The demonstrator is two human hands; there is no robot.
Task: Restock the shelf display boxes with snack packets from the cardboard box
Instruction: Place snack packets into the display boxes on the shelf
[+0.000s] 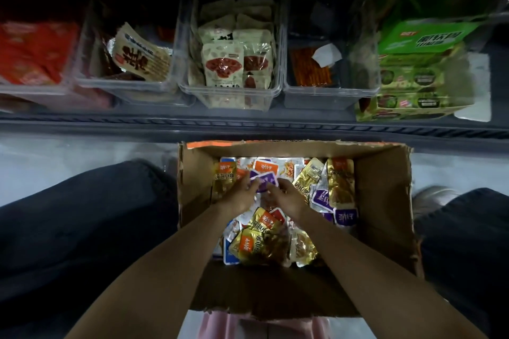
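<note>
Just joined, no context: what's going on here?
A person is reaching into the cardboard box on the floor, which holds loose snack packets. The left hand holds a purple packet; the right hand touches it, grip unclear. The clear bins on the shelf ahead hold other snacks; nothing is being placed yet.

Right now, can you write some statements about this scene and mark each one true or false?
1. The left hand and the right hand are inside the cardboard box. True.
2. The left hand holds a purple packet. True.
3. The cardboard box is empty. False: it holds many packets.
4. The green box stands at the left end of the shelf. False: it stands at the right end.
5. The middle clear bin is empty. False: it holds pale packets.
</note>
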